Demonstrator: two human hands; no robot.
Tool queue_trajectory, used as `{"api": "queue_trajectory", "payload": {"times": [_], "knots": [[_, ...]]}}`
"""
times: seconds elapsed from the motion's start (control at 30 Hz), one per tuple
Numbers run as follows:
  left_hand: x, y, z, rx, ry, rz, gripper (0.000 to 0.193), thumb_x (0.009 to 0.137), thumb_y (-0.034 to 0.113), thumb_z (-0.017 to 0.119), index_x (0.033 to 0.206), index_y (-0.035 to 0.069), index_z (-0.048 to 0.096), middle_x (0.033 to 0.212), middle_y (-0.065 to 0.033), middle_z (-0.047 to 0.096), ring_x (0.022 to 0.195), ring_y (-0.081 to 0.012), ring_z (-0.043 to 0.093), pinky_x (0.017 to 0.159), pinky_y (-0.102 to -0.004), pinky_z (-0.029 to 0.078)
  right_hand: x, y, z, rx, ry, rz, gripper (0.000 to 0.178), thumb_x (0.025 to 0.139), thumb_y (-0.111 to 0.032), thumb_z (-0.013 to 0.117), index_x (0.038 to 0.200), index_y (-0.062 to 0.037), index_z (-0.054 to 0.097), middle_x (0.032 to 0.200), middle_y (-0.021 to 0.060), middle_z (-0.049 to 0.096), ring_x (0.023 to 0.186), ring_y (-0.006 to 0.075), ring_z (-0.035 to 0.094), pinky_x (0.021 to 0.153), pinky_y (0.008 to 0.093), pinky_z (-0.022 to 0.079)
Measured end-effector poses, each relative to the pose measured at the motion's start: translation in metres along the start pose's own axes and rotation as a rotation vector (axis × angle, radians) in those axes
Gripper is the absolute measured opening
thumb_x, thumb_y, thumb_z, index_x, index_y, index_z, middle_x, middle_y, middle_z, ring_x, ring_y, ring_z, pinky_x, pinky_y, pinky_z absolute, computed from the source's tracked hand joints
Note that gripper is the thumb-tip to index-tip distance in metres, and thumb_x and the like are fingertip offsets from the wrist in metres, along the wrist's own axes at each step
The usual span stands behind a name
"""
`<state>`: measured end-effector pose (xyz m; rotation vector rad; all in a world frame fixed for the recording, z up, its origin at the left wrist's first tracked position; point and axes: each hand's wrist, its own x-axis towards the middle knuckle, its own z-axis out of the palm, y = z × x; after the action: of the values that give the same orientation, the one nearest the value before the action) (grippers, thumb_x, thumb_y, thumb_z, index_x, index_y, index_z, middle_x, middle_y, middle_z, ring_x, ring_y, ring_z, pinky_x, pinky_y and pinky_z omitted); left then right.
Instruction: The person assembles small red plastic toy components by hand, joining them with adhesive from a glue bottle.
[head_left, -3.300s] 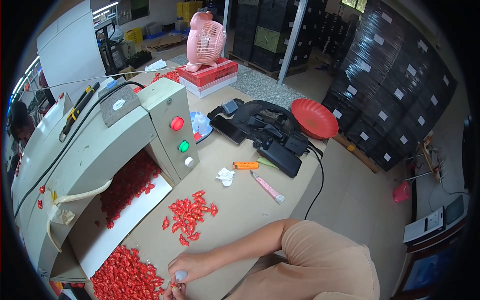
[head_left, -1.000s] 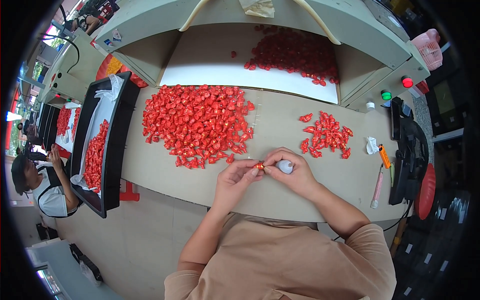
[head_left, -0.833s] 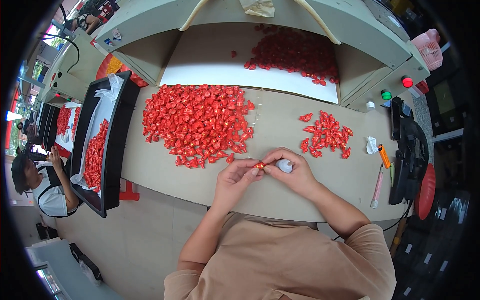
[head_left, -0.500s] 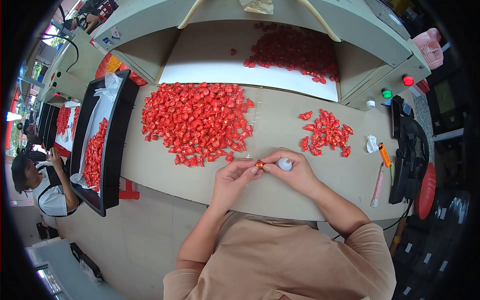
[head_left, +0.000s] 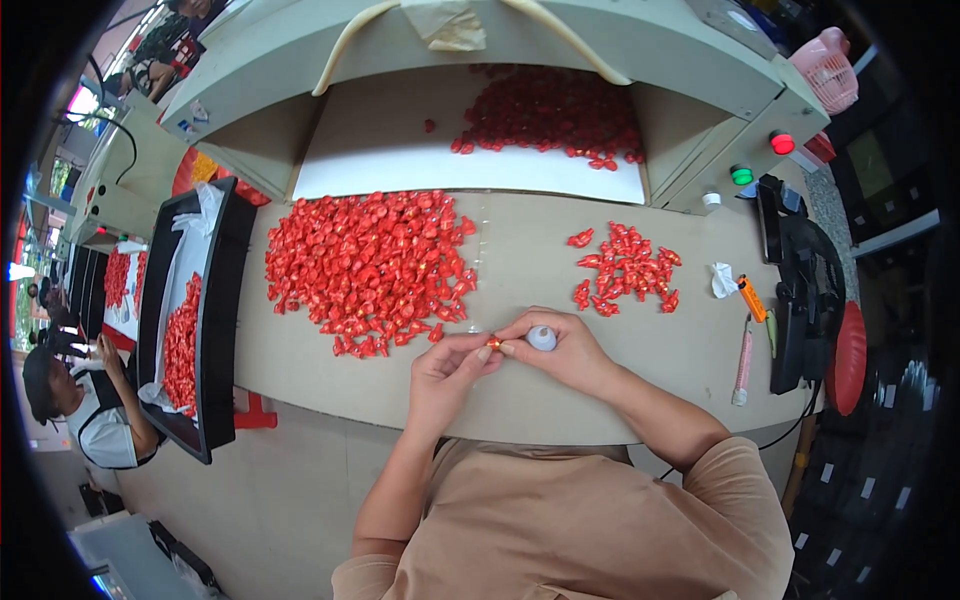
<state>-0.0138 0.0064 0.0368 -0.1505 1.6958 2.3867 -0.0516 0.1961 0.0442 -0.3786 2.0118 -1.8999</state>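
Near the front of the table, my left hand (head_left: 446,376) pinches a small glossy red piece with a gold spot (head_left: 494,343) between thumb and fingers. The fingertips of my right hand (head_left: 572,356) meet it from the other side. Tucked in that right hand is a small pale bottle (head_left: 542,338) with a rounded end showing; the rest is covered by my fingers. Ahead and to the left lies a big heap of similar red pieces (head_left: 370,265). A smaller cluster of red pieces (head_left: 628,265) is spread beyond my right hand.
A grey box-like machine (head_left: 690,140) stands at the back, with more dark red pieces (head_left: 550,110) inside. At left is a black tray (head_left: 226,300) of red pieces. An orange cutter (head_left: 752,298), crumpled tissue (head_left: 723,280) and pink pen-like stick (head_left: 742,365) lie right. A person sits far left.
The whole view has shifted, so the table's things appear a little further left and lower. Both hands stay together on the small red piece, with the bottle still in the right.
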Motion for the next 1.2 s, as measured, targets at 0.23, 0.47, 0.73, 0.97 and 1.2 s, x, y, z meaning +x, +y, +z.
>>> {"api": "queue_trajectory", "payload": {"times": [0.23, 0.47, 0.73, 0.97, 1.2], "knots": [[0.006, 0.007, 0.032, 0.526, -0.027, 0.220, 0.015, 0.085, 0.000, 0.063, 0.100, 0.001, 0.061, 0.102, -0.0078, 0.065, 0.088, -0.0140, 0.063, 0.071, -0.0285, 0.054, -0.005, -0.028, -0.034, -0.174, 0.431, -0.355, 0.017, 0.085, -0.006, 0.065, 0.102, -0.0024, 0.065, 0.098, 0.0077, 0.064, 0.087, 0.0131, 0.062, 0.076, 0.0276, 0.050], [0.057, -0.005, 0.078, 0.994, -0.181, 0.721, 0.019, 0.072, 0.000, 0.066, 0.090, 0.003, 0.060, 0.093, -0.0135, 0.061, 0.085, -0.0323, 0.055, 0.077, -0.0394, 0.043, -0.012, -0.030, -0.029, 0.075, 0.543, -0.371, 0.014, 0.089, -0.006, 0.058, 0.101, 0.0012, 0.061, 0.101, 0.0105, 0.061, 0.091, 0.0149, 0.060, 0.082, 0.0284, 0.048], [0.059, 0.036, 0.030, 1.323, 0.081, 0.762, 0.022, 0.072, 0.011, 0.071, 0.093, 0.007, 0.064, 0.090, -0.0056, 0.057, 0.089, -0.0249, 0.051, 0.076, -0.0389, 0.036, -0.013, -0.011, -0.007, 0.088, 0.327, -0.330, 0.018, 0.086, -0.007, 0.062, 0.103, -0.0014, 0.061, 0.100, 0.0086, 0.062, 0.091, 0.0147, 0.059, 0.082, 0.0276, 0.046], [0.070, 0.054, 0.013, 1.471, 0.108, 0.600, 0.020, 0.070, 0.017, 0.075, 0.087, 0.007, 0.067, 0.088, -0.0056, 0.055, 0.089, -0.0241, 0.050, 0.078, -0.0386, 0.033, -0.004, 0.002, -0.009, -0.018, 0.276, -0.121, 0.021, 0.088, -0.015, 0.062, 0.104, -0.0010, 0.061, 0.095, 0.0067, 0.062, 0.084, 0.0144, 0.059, 0.076, 0.0276, 0.046], [0.052, 0.047, 0.020, 1.134, 0.071, 0.508, 0.014, 0.079, 0.007, 0.069, 0.092, 0.004, 0.062, 0.092, -0.0038, 0.061, 0.087, -0.0150, 0.057, 0.074, -0.0296, 0.041, -0.011, -0.028, -0.017, 0.234, 0.206, 0.101, 0.025, 0.089, -0.015, 0.062, 0.110, -0.0023, 0.055, 0.090, 0.0049, 0.063, 0.078, 0.0117, 0.059, 0.070, 0.0264, 0.048]]}}
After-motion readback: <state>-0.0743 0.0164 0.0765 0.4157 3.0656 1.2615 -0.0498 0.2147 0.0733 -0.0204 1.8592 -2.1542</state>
